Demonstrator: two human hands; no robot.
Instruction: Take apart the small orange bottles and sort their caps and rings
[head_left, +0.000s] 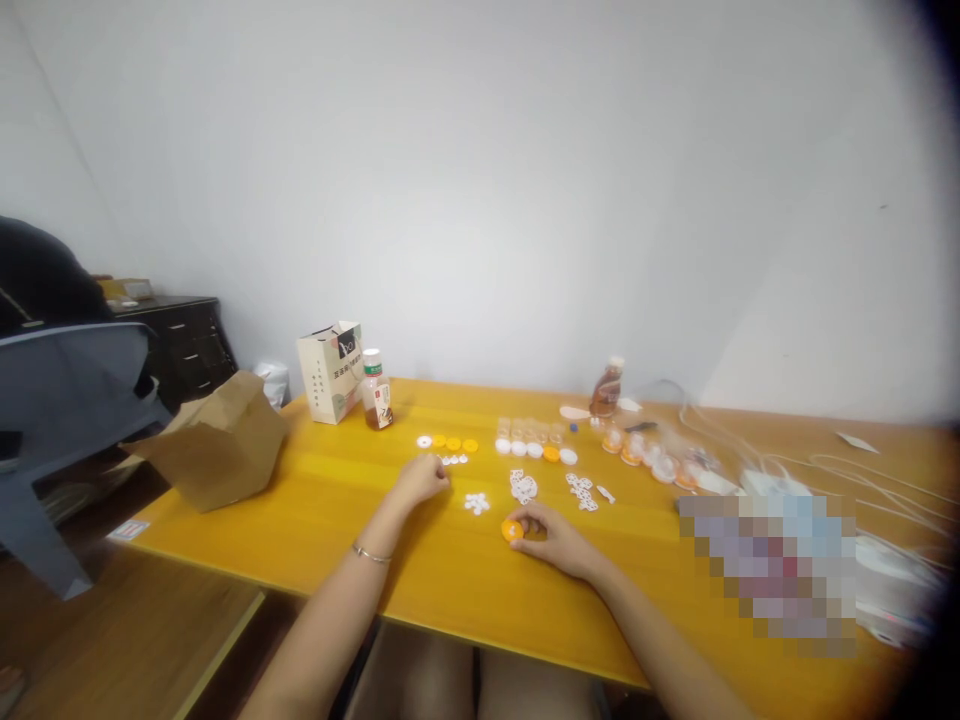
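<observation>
A light, stiff orange plastic cap (512, 531) is being pinched by its rim in the right grip (559, 541); the curled left grip (421, 480) has its contents hidden.

My view drops over both bare forearms, which reach in across the near edge of the worktop (322, 520) and angle toward each other. My left hand (421, 480) sits farther out, knuckles up, its left fingers (442, 480) curled under and low against the surface. A thin metal bangle (372, 553) circles my left wrist (382, 532). My right hand (559, 540) rests closer to me and farther right, palm down, with its right fingers (534, 518) curved inward and pointing left. The two hands stay apart, not touching.
</observation>
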